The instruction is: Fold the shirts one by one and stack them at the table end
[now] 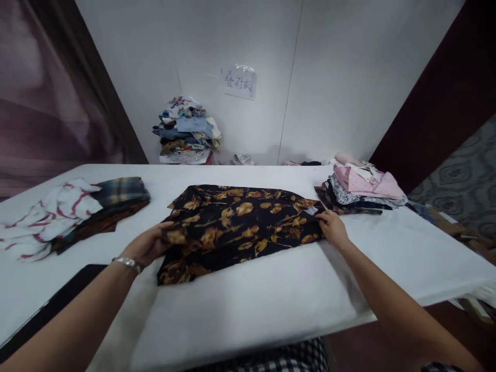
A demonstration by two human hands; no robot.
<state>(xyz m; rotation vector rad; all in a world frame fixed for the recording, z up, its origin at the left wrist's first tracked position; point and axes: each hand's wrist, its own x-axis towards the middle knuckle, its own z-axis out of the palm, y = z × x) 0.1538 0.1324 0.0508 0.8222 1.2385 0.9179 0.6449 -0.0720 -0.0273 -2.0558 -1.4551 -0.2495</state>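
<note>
A black shirt with a gold-brown floral print lies lengthwise across the middle of the white table, partly folded. My left hand, with a silver bracelet at the wrist, grips its left edge, and the cloth beside those fingers looks blurred. At the opposite end, my right hand pinches the shirt's right edge, near a small pale label. The left fingertips are partly hidden by the fabric.
A white-and-red garment and a plaid one lie at left. Folded clothes are stacked at back right, with another pile behind the table. A black flat item sits near my left forearm. A handwritten sign hangs on the wall.
</note>
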